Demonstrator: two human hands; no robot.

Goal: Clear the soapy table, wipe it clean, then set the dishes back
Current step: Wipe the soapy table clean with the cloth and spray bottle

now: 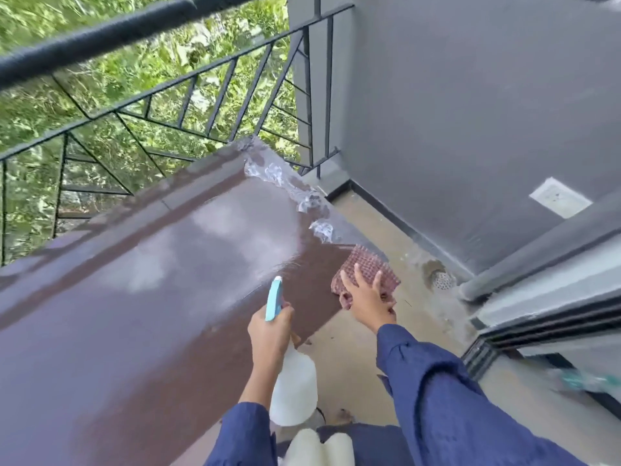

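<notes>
Brown wet table, L hand grips spray bottle, R hand flat on cloth

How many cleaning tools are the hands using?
2. A spray bottle in the left hand, beside the table; a cloth under the right hand at the table's corner. More may be hidden.

table runs off left and bottom edges. left hand covers the bottle trigger. right hand hides part of the cloth. teal smear far right: too blurred to identify.
</notes>
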